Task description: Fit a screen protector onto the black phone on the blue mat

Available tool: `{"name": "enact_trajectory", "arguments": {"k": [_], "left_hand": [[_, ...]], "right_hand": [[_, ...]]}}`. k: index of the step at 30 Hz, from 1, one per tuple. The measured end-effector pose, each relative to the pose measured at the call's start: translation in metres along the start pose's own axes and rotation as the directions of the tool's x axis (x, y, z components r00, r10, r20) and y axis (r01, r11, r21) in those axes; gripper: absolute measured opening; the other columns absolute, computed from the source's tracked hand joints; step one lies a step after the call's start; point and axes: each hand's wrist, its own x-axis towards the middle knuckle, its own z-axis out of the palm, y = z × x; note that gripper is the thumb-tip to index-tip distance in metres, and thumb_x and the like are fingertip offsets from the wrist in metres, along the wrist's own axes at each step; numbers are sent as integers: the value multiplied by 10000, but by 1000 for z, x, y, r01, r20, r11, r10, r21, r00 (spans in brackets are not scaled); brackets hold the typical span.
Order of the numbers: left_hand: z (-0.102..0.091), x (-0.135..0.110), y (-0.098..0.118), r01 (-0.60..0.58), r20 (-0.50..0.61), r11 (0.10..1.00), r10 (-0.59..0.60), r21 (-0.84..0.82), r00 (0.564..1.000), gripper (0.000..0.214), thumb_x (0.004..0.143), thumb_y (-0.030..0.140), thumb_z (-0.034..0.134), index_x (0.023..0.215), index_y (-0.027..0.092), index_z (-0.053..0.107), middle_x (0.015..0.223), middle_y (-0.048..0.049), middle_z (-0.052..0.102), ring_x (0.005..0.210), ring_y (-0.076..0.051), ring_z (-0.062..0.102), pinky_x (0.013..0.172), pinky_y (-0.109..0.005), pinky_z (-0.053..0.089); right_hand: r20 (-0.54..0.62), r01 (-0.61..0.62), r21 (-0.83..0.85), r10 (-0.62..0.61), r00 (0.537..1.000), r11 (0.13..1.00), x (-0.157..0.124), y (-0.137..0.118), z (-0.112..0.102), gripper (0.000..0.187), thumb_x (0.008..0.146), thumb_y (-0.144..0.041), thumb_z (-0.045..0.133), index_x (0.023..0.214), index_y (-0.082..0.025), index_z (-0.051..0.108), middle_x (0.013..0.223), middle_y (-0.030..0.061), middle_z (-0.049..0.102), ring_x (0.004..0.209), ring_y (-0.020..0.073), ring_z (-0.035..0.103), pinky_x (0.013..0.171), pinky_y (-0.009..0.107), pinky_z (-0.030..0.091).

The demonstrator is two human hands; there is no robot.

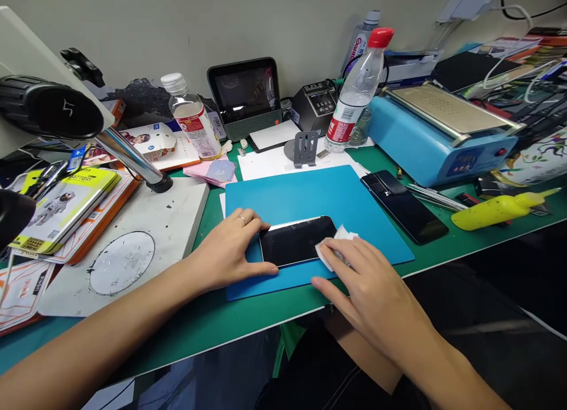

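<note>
A black phone [295, 240] lies screen up on a blue mat [310, 197] near the desk's front edge. My left hand [230, 247] grips the phone's left end, thumb along its near side, a ring on one finger. My right hand [361, 280] presses a small white wipe [333, 246] flat against the phone's right end, fingers together on top of it.
A second dark phone [403, 206] lies right of the mat. A yellow squeeze bottle [500, 210] and blue heating machine [436, 132] stand at right. Two plastic bottles [357, 91], a small screen [245, 97], a microscope base plate [128, 244] and boxes crowd the back and left.
</note>
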Motion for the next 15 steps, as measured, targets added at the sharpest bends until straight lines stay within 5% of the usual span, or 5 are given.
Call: {"name": "enact_trajectory", "arguments": {"k": [15], "left_hand": [[1, 0, 1, 1, -5, 1000, -1, -19, 1000, 614, 835, 660, 724, 1214, 191, 608, 1149, -102, 622, 1059, -300, 580, 896, -466, 524]], "right_hand": [[35, 2, 67, -4, 999, 998, 10, -2, -2, 263, 1030, -308, 549, 1208, -156, 669, 1196, 101, 749, 1112, 247, 676, 998, 422, 430]]}}
